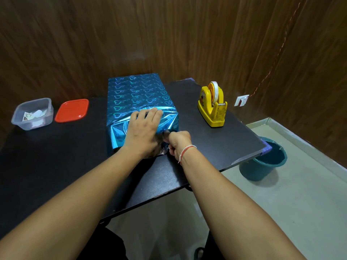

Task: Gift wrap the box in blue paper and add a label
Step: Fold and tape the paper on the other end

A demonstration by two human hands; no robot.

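Black table (pixel 47 166) is taking up most of the view, standing against a brown wood-panel wall (pixel 169 34); grey floor (pixel 281 203) is showing at right.

Box (pixel 139 94) is lying mid-table with its long side running away from the camera, already covered on top in blue paper (pixel 131 87) with a shiny heart pattern. Near end is still being closed: paper there is creased and folded down over the edge, with loose foil bunching at the bottom near corner.

Teal bucket (pixel 262 162) is sitting on the floor just beside the table's right corner.

Yellow tape dispenser (pixel 213 106) is standing on the table right of the box, well apart from it, roll loaded on top.

Clear plastic container (pixel 32 113) is sitting at far left with small paper pieces inside, possibly labels, too small to tell. Red lid (pixel 72 110) is lying flat just beside it, not touching the box.

Left hand (pixel 143 128) is pressing flat on the box's near end, fingers straight over the folded paper, holding it down.

Right hand (pixel 177 142) is curling its fingers and pinching the loose paper flap at the near lower corner, just beside the left hand. Red-and-white thread (pixel 185 151) is circling the right wrist.

White wall socket (pixel 241 100) is showing at right, with a red cord running up from it.
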